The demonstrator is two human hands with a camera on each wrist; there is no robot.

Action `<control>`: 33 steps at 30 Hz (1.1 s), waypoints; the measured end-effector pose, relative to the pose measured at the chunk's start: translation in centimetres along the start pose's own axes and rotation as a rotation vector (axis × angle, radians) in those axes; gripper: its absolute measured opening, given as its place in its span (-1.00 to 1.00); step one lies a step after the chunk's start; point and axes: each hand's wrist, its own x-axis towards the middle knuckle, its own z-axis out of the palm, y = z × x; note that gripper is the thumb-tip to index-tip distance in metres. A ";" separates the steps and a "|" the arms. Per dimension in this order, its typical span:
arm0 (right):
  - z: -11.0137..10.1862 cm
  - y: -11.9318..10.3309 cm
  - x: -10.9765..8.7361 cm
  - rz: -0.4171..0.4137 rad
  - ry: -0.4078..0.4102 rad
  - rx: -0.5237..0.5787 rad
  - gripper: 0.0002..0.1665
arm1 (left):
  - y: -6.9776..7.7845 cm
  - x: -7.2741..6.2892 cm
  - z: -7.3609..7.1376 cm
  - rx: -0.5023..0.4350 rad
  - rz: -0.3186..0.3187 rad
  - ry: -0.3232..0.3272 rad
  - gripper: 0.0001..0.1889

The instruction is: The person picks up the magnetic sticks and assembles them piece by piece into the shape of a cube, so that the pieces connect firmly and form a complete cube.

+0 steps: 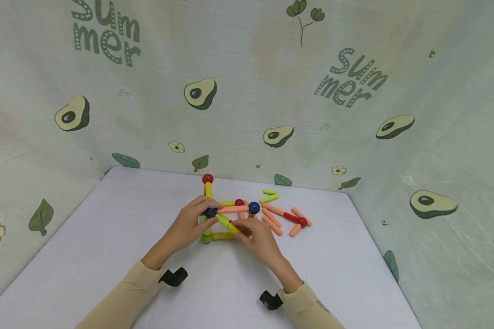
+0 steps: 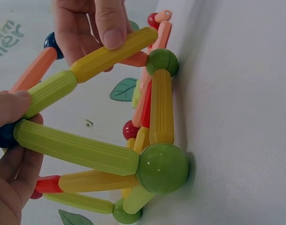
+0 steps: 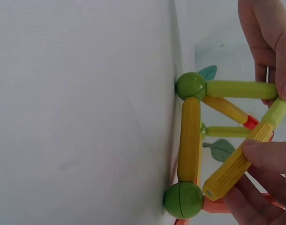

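Note:
A frame of magnetic rods and balls stands on the table. At its near upper corner, my left hand (image 1: pixel 189 224) grips a dark blue ball (image 2: pixel 3 136), where a lime rod (image 2: pixel 77 147) rises from a green ball (image 2: pixel 162 168). My right hand (image 1: pixel 261 240) pinches a yellow rod (image 3: pixel 237 161) between thumb and fingers. That rod joins end to end with a short lime rod (image 2: pixel 51 93), which reaches the blue ball at the left fingertips. The yellow rod's free end slants down near another green ball (image 3: pixel 183 200), apart from it in the left wrist view.
Right of the frame lie loose orange rods (image 1: pixel 271 221), a red rod (image 1: pixel 290 217) and a red ball (image 1: pixel 302 222). Two lime rods (image 1: pixel 269 198) lie behind them. A red ball (image 1: pixel 207 178) tops the frame's far left post. A patterned cloth (image 1: pixel 238 114) hangs behind the table.

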 end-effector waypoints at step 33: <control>2.5 0.1 1.4 -0.062 0.200 -0.187 -0.67 | -0.6 0.0 -0.1 0.086 0.051 0.050 -0.57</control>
